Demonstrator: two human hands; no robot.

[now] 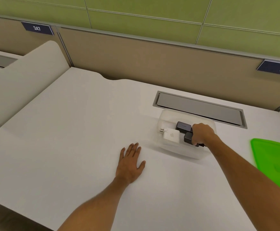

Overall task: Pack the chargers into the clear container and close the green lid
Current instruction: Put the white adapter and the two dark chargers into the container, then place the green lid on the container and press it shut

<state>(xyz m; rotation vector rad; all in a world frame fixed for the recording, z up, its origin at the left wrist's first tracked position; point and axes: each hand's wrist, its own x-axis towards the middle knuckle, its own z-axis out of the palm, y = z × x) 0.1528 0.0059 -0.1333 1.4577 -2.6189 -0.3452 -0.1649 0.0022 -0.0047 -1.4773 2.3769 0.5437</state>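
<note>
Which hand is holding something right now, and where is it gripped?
The right hand grips a black charger by its right end, inside the clear container. The left hand lies flat, holding nothing.

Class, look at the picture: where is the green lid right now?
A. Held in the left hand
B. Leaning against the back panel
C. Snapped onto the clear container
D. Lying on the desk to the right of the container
D: the green lid lies flat on the desk, right of the open container, while the left hand rests empty on the desk.
</note>
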